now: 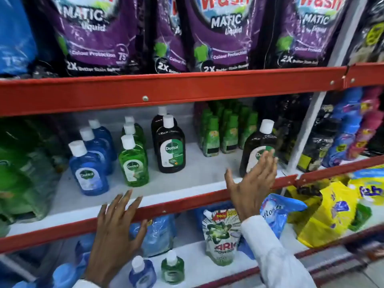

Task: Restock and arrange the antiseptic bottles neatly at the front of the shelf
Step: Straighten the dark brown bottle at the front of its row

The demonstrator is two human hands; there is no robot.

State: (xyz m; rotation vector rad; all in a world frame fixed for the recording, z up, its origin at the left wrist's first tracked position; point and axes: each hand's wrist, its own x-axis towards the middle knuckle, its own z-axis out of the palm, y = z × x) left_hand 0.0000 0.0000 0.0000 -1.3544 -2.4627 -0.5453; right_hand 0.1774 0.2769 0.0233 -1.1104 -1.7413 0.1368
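Left hand (118, 227) lies flat, fingers (126, 199) spread over the shelf's red front lip (187, 201); right hand (252, 181), fingers spread, touches the dark Dettol bottle (258, 144); bare shelf between.

A: Colours by the red shelf edge (187, 201)?
B: Behind it, a blue bottle (89, 171), a green bottle (134, 163) and a dark brown bottle (170, 149), all white-capped.
A: Above it?
B: Purple pouches (220, 34). Below it, a yellow bag (324, 213).

White shelf (176, 183), red front lip: blue (88, 173), green (134, 163), brown antiseptic bottles (170, 150) upright.
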